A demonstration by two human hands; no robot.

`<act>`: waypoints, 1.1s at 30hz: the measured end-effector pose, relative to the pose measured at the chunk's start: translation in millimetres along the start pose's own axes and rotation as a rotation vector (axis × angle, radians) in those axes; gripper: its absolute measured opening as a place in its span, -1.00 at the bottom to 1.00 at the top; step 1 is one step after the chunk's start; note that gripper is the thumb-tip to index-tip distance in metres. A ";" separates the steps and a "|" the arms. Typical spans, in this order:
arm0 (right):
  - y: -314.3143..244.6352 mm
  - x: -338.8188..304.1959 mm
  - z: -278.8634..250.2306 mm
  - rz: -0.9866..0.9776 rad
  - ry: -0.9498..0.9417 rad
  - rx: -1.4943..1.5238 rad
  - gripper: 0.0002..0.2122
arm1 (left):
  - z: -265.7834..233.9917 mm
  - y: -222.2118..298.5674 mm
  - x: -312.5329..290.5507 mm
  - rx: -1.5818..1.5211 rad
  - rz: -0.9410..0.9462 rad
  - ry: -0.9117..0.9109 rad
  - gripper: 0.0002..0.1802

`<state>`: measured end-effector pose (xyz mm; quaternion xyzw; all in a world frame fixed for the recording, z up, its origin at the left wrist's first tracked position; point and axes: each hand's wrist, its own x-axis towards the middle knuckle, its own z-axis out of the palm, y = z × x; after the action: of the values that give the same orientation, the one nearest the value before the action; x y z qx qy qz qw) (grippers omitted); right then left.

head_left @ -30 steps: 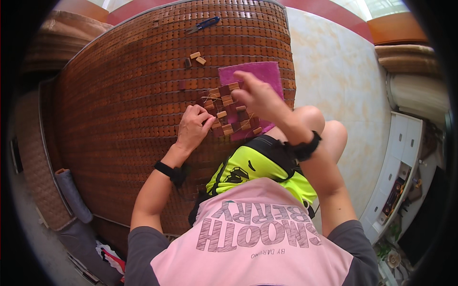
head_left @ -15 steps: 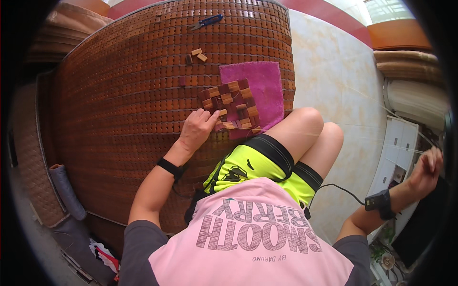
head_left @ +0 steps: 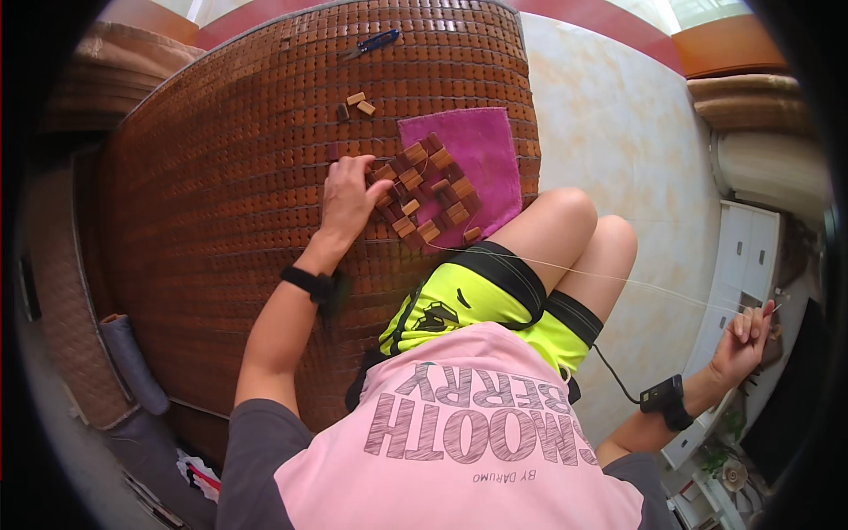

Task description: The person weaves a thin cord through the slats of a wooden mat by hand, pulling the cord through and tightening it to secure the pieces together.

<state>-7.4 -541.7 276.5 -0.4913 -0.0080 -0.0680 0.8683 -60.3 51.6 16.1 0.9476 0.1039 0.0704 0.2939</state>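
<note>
Left hand (head_left: 347, 196) sits higher beside the brown-and-tan wooden-block lattice (head_left: 411, 179), fingers parted; right hand (head_left: 744, 343) grips thin pale thread (head_left: 654, 288); lattice probably light, floppy: hold edge blocks

One left hand (head_left: 349, 199) and one right hand (head_left: 742, 344) make two, with two black wristbands (head_left: 307, 283). There is one pair of blue snips (head_left: 376, 41), one pink cloth (head_left: 491, 163), and one small cluster of three blocks: two light blocks (head_left: 366, 108), one dark block (head_left: 343, 112).
</note>
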 end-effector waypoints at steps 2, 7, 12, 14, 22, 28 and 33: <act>6.1 -2.8 7.9 -0.053 0.027 -0.095 -0.73 | 1.5 12.5 8.6 0.100 0.047 -0.084 -0.64; 16.0 -8.9 20.8 -0.069 -0.007 -0.093 -0.73 | -2.5 21.7 19.6 -0.062 -0.287 -0.432 -0.57; 20.7 -12.4 10.4 -0.056 0.001 -0.082 -0.72 | 9.1 0.3 14.2 -0.372 -0.417 -0.449 -0.60; 23.0 -12.3 4.9 -0.043 0.004 -0.079 -0.72 | 8.2 -0.2 14.0 -0.543 -0.480 -0.451 -0.60; 41.5 -3.6 2.5 0.027 0.127 -0.107 -0.72 | -3.0 6.0 9.8 -0.868 -0.648 -0.589 -0.60; 172.7 -0.1 121.7 0.222 -0.082 -0.584 -0.77 | -12.0 14.7 -1.1 -1.056 -0.666 -0.560 -0.60; 302.4 -28.0 206.1 0.230 -0.727 -0.884 -0.80 | -11.3 32.0 -3.4 -1.205 -0.700 -0.550 -0.60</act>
<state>14.0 -208.9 123.2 -0.7965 -0.2230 0.2026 0.5242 -60.8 31.1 43.4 0.5176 0.2654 -0.2217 0.7826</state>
